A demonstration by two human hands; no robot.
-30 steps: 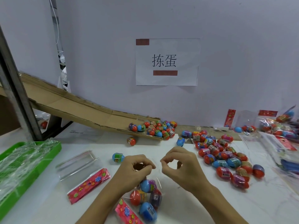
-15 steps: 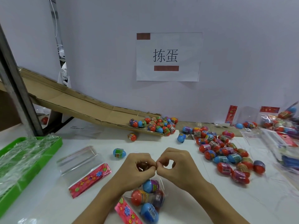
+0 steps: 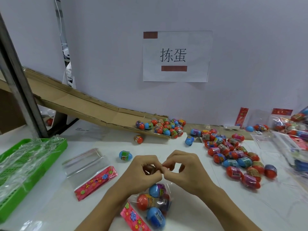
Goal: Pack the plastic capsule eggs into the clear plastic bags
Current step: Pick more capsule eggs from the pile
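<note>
Packing workstation, cardboard chute (image 3: 80, 104) feeding capsule eggs (image 3: 233, 157), paper wall sign (image 3: 176, 55), green tray (image 3: 25, 164)

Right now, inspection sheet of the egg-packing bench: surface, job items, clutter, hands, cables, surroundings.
Surface: white table.
Job's things: filled bag holding blue and red eggs lies near the front edge, pink header card at its near end; empty bag with a pink header lies flat to its left; loose egg pile at right; lone blue egg beyond the hands.
Clutter: packed bags at far right; green tray with clear film at left.
Grippers: left hand and right hand pinch the filled bag's mouth together.
Cables: white cable on the wall, upper left.
Surroundings: cardboard chute with eggs at its lower end; paper sign on the wall.
</note>
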